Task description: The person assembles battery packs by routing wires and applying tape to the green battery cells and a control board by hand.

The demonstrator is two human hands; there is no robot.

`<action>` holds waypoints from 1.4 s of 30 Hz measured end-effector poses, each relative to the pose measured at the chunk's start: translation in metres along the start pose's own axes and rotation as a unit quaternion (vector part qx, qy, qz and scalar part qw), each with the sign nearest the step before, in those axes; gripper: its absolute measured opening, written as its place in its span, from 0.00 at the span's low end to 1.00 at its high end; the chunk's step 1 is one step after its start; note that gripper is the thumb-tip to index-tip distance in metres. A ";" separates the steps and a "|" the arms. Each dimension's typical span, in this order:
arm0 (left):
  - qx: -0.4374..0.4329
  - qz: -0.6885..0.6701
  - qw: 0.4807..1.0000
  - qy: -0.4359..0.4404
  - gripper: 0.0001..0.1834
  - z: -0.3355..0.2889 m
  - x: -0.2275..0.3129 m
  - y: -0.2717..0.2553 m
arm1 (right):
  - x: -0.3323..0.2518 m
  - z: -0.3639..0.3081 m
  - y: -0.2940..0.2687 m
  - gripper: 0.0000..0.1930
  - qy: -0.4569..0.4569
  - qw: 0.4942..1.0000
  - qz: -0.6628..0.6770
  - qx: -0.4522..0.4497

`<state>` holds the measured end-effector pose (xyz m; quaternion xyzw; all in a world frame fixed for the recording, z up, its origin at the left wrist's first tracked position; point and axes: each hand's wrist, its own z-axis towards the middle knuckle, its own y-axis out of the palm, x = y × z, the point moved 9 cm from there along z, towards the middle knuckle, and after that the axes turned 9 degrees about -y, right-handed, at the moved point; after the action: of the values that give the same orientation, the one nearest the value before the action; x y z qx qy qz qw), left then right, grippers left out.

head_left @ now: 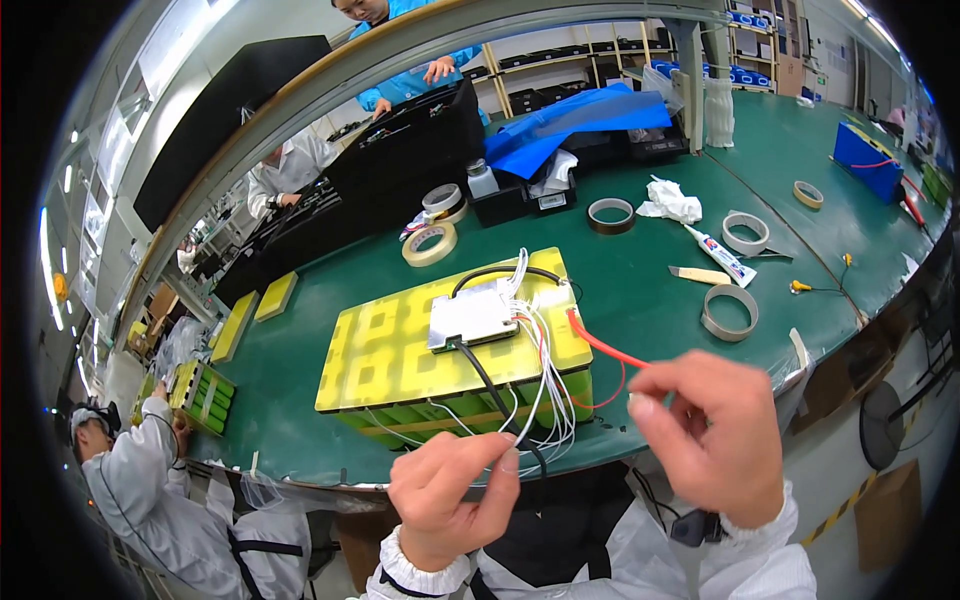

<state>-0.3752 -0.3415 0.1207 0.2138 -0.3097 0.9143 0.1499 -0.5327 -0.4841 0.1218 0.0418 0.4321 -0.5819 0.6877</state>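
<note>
A large battery pack (385, 350) lies on the green bench, with yellow sheet on top and green cells along its front side. On it sits a silver circuit board module (473, 315), from which a bundle of white wires (550, 385) and a thick black cable (485, 372) run toward me. My left hand (450, 490) pinches a thin white wire at the pack's front edge, beside the black cable. A thick red cable (605, 345) leads from the pack's right corner to my right hand (715, 430). That hand's fingers are closed; whatever they hold is hidden.
Tape rolls (730, 312), a utility knife (700, 274), a glue tube (722, 255) and crumpled tissue (671, 201) lie right of the pack. Blue sheeting (575, 125) covers black bins behind. A blue battery (866, 160) stands far right. Co-workers are at left and across the bench.
</note>
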 end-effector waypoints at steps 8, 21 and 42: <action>-0.062 -0.029 0.997 0.043 0.12 -0.010 0.014 0.036 | 0.005 0.093 0.053 0.11 -0.042 0.972 -0.103 -0.209; -0.019 -0.071 0.997 0.011 0.13 -0.005 -0.001 0.033 | 0.034 0.106 0.073 0.12 0.174 0.928 -0.056 -0.325; -0.030 0.051 0.998 -0.013 0.09 0.062 -0.002 -0.002 | 0.025 0.116 0.051 0.18 0.051 0.952 -0.140 -0.269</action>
<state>-0.3543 -0.3798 0.1652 0.2049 -0.3498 0.9081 0.1050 -0.4282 -0.5516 0.1556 -0.1758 0.6088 -0.5320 0.5616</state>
